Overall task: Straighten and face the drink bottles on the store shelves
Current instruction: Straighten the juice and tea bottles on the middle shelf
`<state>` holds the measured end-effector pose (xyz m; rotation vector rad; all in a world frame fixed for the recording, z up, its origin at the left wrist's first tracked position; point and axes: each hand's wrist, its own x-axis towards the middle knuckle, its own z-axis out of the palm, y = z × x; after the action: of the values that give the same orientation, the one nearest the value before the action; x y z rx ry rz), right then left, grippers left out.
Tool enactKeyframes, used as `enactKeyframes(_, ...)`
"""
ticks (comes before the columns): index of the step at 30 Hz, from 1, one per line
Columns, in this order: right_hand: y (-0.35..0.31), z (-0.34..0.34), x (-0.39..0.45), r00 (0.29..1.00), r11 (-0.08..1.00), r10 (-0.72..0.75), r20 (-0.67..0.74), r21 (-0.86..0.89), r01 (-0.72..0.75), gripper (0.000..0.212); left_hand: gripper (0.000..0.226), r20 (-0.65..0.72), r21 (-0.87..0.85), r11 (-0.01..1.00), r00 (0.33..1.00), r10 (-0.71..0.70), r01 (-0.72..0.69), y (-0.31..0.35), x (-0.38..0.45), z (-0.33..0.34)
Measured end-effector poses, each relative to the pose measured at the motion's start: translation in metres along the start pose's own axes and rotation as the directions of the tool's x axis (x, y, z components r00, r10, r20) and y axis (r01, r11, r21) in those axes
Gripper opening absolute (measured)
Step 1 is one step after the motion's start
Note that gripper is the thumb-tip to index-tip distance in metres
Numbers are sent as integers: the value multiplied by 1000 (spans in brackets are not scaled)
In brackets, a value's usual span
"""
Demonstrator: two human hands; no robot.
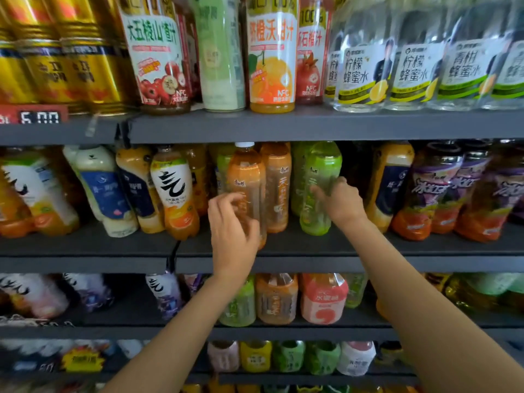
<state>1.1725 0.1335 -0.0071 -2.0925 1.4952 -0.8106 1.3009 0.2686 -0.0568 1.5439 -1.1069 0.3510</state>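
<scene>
Second shelf (283, 245) down, both arms reach in from below. The left hand (231, 234) sits at the front of an orange tea bottle (246, 177) with a white cap; fingers curled around its lower half, thumb arched to the left side. The frame is blurred there, so the grip looks light and may be only partial. That bottle stands upright at the shelf's front edge, slightly forward of its neighbour, a second orange tea bottle (276, 185) just beside it on the right.

The right hand (341, 202) is on a green tea bottle (321, 180), fingers wrapped round its right side at mid height, thumb across the front. The green bottle stands upright, near the front edge, touching or almost touching another green one behind it.

To the left, an orange soda bottle (174, 191) with a white label and two milky bottles with blue labels (103, 188) appear to lean. To the right, purple-labelled iced tea bottles (431, 194) crowd together. The shelf above carries juice bottles (272, 55), gold cans (85, 61) and clear honey-water bottles (365, 66).
</scene>
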Motion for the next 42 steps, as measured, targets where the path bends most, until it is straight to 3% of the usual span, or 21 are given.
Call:
enactKeyframes(5,-2,3,-42,950,989,-140,-278,10,149,41,34,-54,-84,960,961,-271,266,-22,12,-10)
enactKeyframes(7,-15,5,-57,918,967,-211,-336,66,247,37,39,0,-130,937,945,-328,326,-33,23,-13)
enactKeyframes(9,-35,12,-64,940,954,-249,-231,106,279,42,48,128,-166,907,921,-368,386,-40,39,-13)
enactKeyframes(12,-62,36,-64,971,969,-238,1,63,237,68,54,269,-163,877,876,-401,451,-45,61,-10)
enactKeyframes(15,-72,60,-60,981,985,-167,93,-33,171,82,56,378,-97,897,850,-368,432,-54,78,-7)
enactKeyframes(20,-75,72,-61,994,994,-105,26,-41,106,69,61,562,-38,888,745,-360,458,-68,94,-1)
enactKeyframes(22,-75,73,-61,997,996,-78,14,-48,79,70,61,544,-21,891,753,-371,454,-67,96,-2)
enactKeyframes(27,-84,75,-66,999,1000,-25,-21,-10,24,72,65,277,204,909,870,-409,362,-51,65,-28)
enactKeyframes(29,-89,77,-68,1000,1000,6,-16,29,-6,66,65,244,222,912,886,-395,346,-43,50,-45)
enactKeyframes(32,-91,75,-68,996,999,7,94,49,-11,55,62,272,224,930,897,-348,292,-39,36,-66)
enactKeyframes(36,-73,60,-78,983,995,-37,178,95,20,39,56,364,196,973,912,-191,125,-19,20,-76)
enactKeyframes(38,-57,46,-85,953,991,-92,289,121,60,35,57,420,149,987,900,-117,59,-2,14,-69)
enactKeyframes(40,-40,28,-89,908,976,-168,383,193,99,35,59,472,80,995,878,-84,52,15,14,-59)
enactKeyframes(42,-25,5,-91,907,964,-182,379,252,88,39,59,520,9,996,850,-84,93,31,19,-41)
